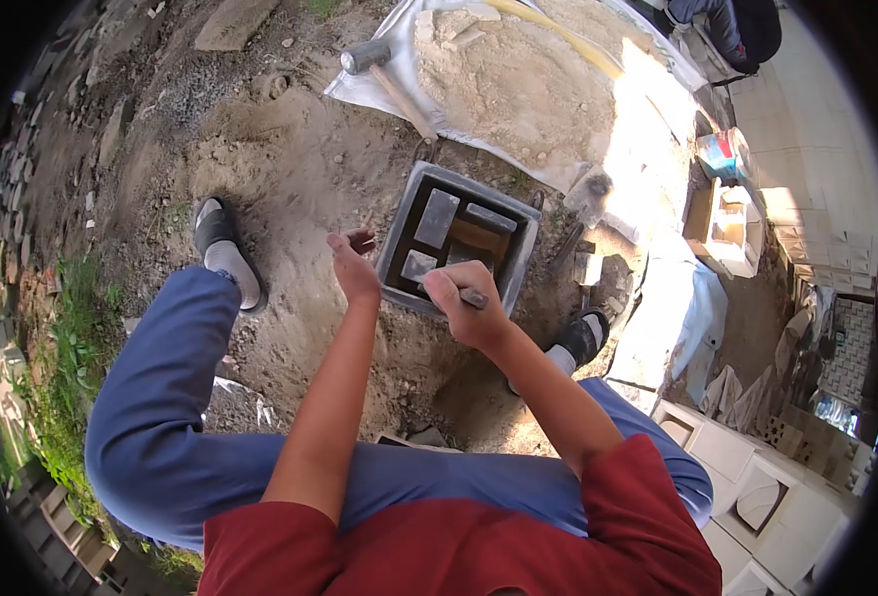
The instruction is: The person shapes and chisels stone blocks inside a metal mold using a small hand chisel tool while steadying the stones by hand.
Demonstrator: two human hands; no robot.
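Between my feet sits a square grey box (532, 238), its inside dark, with several rectangular grey blocks (437, 219) standing in it. My right hand (474, 306) is closed over the near side of the box, wrapped around a thin handle (475, 298) whose dark end sticks out of the fist. The working end of that tool is hidden behind the fingers. Beside the box's left wall is my left hand (356, 270), fingers apart and slightly curled, holding nothing that I can see.
Past the box lies a mallet (364, 57) on a white sheet's edge, by a sandy heap (528, 94). At right stand a bucket (724, 154) and a pale box-shaped form (732, 228). Pale hollow blocks (757, 497) are at lower right. Another person (732, 35) is at the top right.
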